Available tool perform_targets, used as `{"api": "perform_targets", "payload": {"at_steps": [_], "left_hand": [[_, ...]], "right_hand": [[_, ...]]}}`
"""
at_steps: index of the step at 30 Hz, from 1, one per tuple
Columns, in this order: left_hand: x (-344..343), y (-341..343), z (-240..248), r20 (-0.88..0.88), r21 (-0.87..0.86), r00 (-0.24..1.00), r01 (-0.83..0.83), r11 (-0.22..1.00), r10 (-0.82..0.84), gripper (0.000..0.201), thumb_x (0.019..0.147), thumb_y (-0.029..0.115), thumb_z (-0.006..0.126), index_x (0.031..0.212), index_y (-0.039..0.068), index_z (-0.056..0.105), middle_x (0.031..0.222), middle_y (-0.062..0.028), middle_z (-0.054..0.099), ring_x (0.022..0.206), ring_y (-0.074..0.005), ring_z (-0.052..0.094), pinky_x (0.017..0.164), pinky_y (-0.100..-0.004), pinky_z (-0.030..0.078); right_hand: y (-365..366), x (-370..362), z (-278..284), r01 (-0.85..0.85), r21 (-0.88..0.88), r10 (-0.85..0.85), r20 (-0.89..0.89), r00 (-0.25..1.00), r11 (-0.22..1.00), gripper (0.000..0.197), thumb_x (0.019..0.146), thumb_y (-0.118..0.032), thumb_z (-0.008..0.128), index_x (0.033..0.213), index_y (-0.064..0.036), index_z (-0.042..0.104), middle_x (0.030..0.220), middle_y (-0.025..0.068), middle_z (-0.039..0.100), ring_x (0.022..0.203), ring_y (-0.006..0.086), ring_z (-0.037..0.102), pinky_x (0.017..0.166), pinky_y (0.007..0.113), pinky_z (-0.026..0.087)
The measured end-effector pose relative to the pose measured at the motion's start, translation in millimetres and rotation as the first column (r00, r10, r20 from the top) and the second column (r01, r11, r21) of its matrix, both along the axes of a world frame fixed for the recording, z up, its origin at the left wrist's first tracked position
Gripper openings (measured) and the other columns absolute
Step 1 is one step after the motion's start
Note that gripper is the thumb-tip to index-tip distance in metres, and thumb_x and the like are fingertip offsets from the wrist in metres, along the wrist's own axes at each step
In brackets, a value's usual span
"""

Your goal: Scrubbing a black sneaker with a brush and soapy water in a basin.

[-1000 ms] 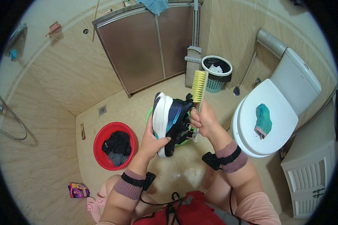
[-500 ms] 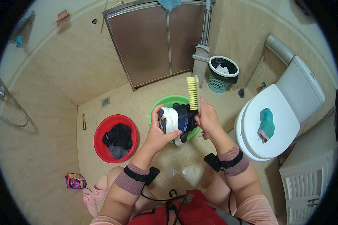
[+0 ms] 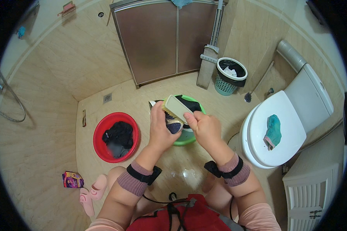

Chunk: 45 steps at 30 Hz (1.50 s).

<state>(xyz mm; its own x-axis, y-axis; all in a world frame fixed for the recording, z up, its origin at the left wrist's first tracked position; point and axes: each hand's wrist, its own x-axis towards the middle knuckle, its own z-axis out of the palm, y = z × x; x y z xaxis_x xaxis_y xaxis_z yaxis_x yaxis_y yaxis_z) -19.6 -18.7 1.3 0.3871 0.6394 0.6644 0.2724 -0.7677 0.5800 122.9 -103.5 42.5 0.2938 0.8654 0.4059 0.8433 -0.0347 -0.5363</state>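
Note:
My left hand [image 3: 162, 125] is wrapped round a navy and white shoe [image 3: 174, 127], held above the green basin [image 3: 186, 140]. In my right hand [image 3: 206, 129] is a scrub brush [image 3: 178, 108] with a pale back, gripped by its handle end. Its yellow bristles face down onto the shoe, close to my left fingers. Much of the shoe is hidden behind the brush and my hand. Beyond it, something black [image 3: 192, 104] shows inside the basin; I cannot tell its kind.
Left of my hands stands a red basin [image 3: 97, 144] with dark cloth in it. Pink slippers [image 3: 98, 187] and a purple packet [image 3: 72, 179] lie lower left. At right is a toilet [image 3: 254, 150] with a teal glove-like cloth [image 3: 273, 130] on its lid. A waste bin [image 3: 225, 85] stands behind.
The brush has swung from upright to lying over the shoe, bristles now down on it. My left hand has turned the shoe, and my right hand has moved slightly nearer me.

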Motion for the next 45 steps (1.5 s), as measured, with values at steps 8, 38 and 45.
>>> {"api": "perform_targets", "payload": {"at_steps": [8, 38, 45], "left_hand": [[-4.8, 0.9, 12.1, 0.049, -0.040, 0.998, 0.037, 0.998, -0.035, 0.086, 0.055, 0.005, 0.082, 0.128, 0.008, 0.037, 0.122, -0.0152, 0.043, 0.113, -0.0316, 0.049, 0.096, -0.0394, 0.042], [16.2, -9.7, -1.2, 0.199, -0.418, 0.980, 0.076, 0.905, 0.009, 0.082, 0.065, 0.009, 0.078, 0.131, 0.007, 0.030, 0.120, -0.0128, 0.042, 0.111, -0.0242, 0.046, 0.098, -0.0369, 0.039], [19.5, -6.8, 7.7, 0.702, -0.639, 0.678, 0.735, -0.226, 0.218, 0.078, 0.088, 0.068, 0.038, 0.141, 0.012, 0.034, 0.135, -0.0203, 0.045, 0.118, -0.0364, 0.048, 0.100, -0.0584, 0.037]], "right_hand": [[24.0, 46.1, -26.1, 0.216, -0.053, -0.209, 0.109, 0.972, 0.975, 0.060, 0.090, -0.060, 0.047, 0.067, -0.0059, 0.062, 0.061, 0.0187, 0.061, 0.060, 0.0386, 0.061, 0.055, 0.048, 0.047], [35.9, 31.2, -9.9, -0.164, 0.022, 0.023, -1.000, 0.000, 0.986, 0.045, 0.089, -0.052, 0.062, 0.073, -0.0123, 0.049, 0.049, -0.0042, 0.040, 0.036, 0.0072, 0.031, 0.036, 0.025, 0.023], [33.0, 22.5, 5.3, 0.088, 0.252, 0.248, -0.967, 0.053, 0.964, 0.017, 0.084, -0.017, 0.072, 0.088, -0.0045, 0.060, 0.067, -0.0004, 0.058, 0.046, 0.0061, 0.047, 0.040, 0.021, 0.034]]}}
